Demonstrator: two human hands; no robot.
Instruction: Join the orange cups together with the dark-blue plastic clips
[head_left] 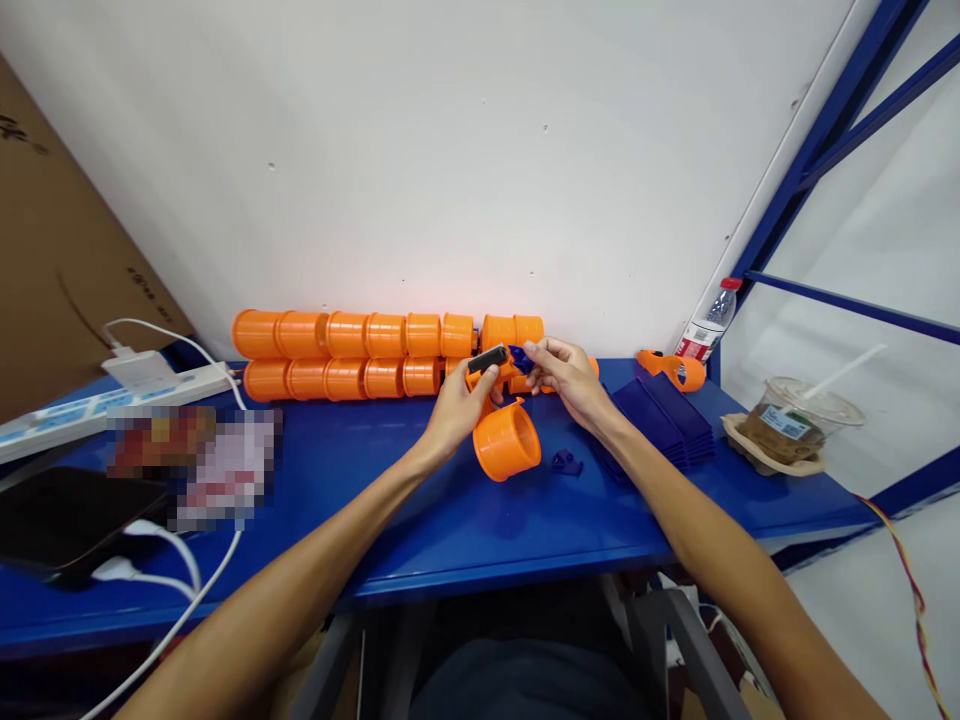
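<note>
My left hand [459,408] is closed around the upper part of what looks like an orange tape dispenser [504,445], held above the table. Its hollow round drum hangs below my fingers, and a black roller [487,361] lies across its top. With thumb and fingers, my right hand [566,375] pinches a small dark blue plastic part [520,359] at the roller's right end. Whether that part is fitted on or only touching, I cannot tell. Another small blue part [567,462] lies on the table below my right hand.
Orange drums [349,335] line the wall in two rows. Blue plates [664,425] and an orange piece [679,371] lie right, near a bottle [709,322] and a drink cup [795,420]. Left are a power strip [82,410], a black device [71,520] and white cables [214,580].
</note>
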